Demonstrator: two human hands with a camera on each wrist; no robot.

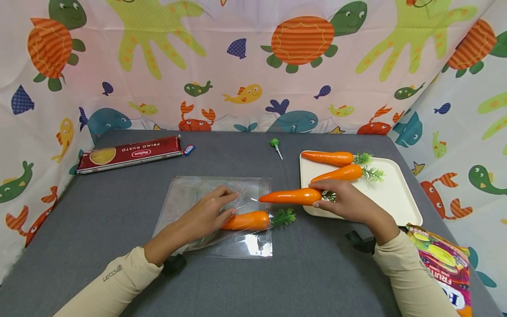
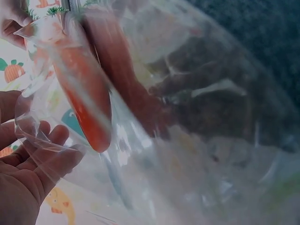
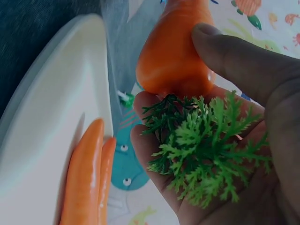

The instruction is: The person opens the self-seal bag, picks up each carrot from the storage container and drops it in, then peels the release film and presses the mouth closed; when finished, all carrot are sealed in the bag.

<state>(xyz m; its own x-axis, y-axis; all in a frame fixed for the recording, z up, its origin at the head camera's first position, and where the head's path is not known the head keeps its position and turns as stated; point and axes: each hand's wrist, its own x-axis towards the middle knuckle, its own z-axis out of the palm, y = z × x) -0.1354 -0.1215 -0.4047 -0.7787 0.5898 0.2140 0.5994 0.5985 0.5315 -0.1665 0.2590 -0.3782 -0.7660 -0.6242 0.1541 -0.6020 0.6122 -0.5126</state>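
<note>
A clear plastic bag (image 1: 186,191) lies on the grey table with one orange carrot (image 1: 251,221) inside, its leafy green top sticking out past the bag's right edge. My left hand (image 1: 207,211) holds the bag's upper layer near its mouth, and the film is lifted between thumb and fingers (image 2: 58,136) in the left wrist view. With my right hand (image 1: 348,200) I grip a second carrot (image 1: 291,196) by its thick leafy end. Its tip points left, over the right edge of the bag. Green leaves (image 3: 201,145) of this carrot rest against my palm.
To the right, a cream tray (image 1: 400,189) bears two carrots, an upper one (image 1: 328,157) and a lower one (image 1: 340,173). A green lollipop (image 1: 274,143) lies behind the bag. Back left are a red pasta pack (image 1: 130,154) and a small blue wrapped candy (image 1: 189,150); front right, a candy bag (image 1: 443,268).
</note>
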